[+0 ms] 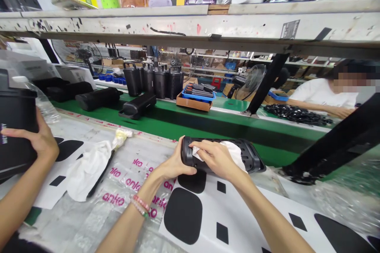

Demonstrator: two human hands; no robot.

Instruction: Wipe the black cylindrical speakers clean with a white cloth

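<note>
A long black speaker-like device (251,157) lies on its side at the near edge of the green conveyor belt (208,120). My left hand (173,166), with beaded bracelets at the wrist, is closed around the device's left end. My right hand (216,158) presses a white cloth (234,151) onto the top of the device, fingers pinched on the cloth.
At far left, another person's hand (41,138) holds a black box (14,126). A crumpled white cloth (89,166) lies on printed plastic bags (124,184). More black devices (138,104) and an orange tray (194,101) sit on the belt. A seated co-worker (323,95) works at right. A shelf (190,23) hangs overhead.
</note>
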